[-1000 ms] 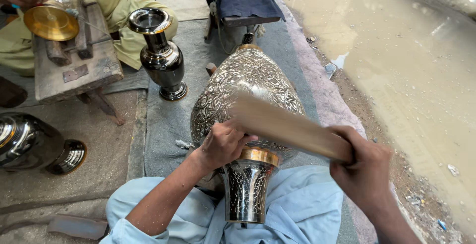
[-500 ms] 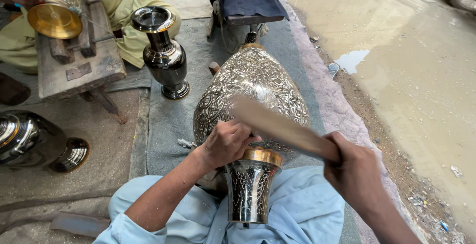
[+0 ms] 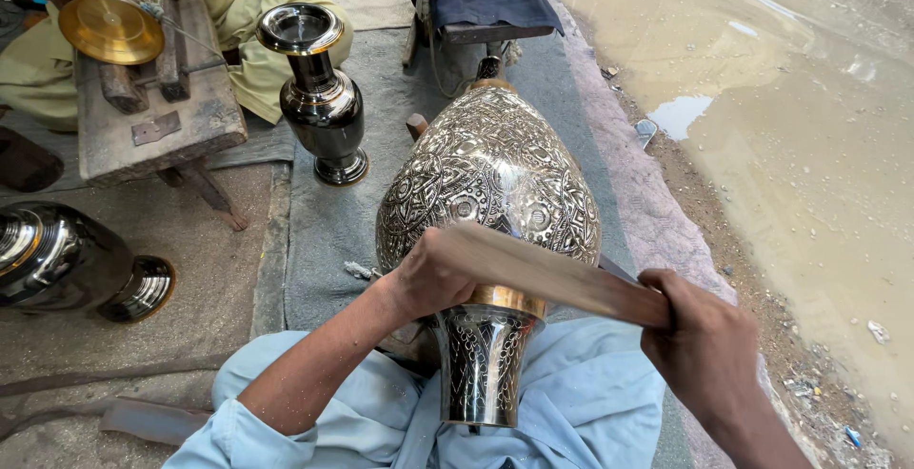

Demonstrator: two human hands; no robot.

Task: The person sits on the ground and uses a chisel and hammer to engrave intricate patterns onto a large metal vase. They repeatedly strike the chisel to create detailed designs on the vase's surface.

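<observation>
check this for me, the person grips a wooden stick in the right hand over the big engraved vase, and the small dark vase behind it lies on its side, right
Not quite. In the head view the small dark vase stands upright on its foot, not on its side. The rest holds: the right hand grips the wooden stick over the big engraved vase.

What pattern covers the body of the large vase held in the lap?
The large vase is silvery, with dense engraved floral and scroll patterns, seen in the head view.

Bright even daylight, soft shadows, glare on polished metal, wide-angle edge distortion
</observation>
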